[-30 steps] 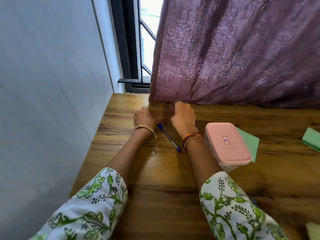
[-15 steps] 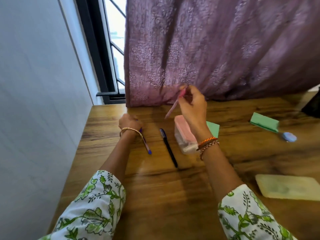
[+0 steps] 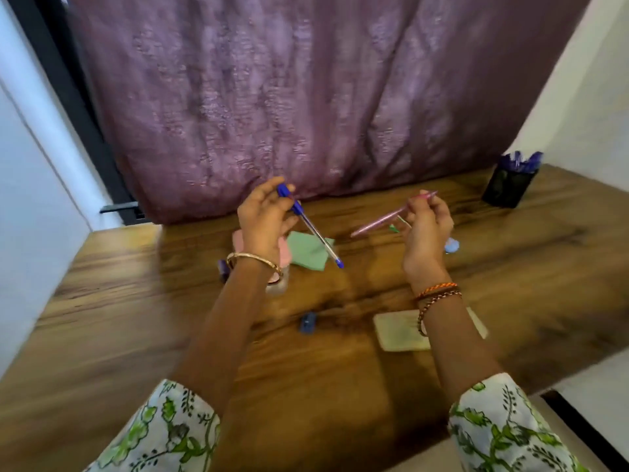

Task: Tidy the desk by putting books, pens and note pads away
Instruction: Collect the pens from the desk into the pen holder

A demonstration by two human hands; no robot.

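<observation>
A purple curtain [image 3: 272, 107] hangs behind the wooden desk [image 3: 136, 335]. Above the desk, the left hand [image 3: 263, 221] grips a blue pen [image 3: 313, 229], its tip slanting down to the right over a green pad [image 3: 308, 255]. The right hand [image 3: 427, 229] pinches a pink pen [image 3: 384, 224], which points left and down. A pale pad [image 3: 398, 330] lies flat under the right wrist. A black holder [image 3: 510, 187] of blue pens stands far right, and a small blue object [image 3: 308, 323] sits mid-desk.
</observation>
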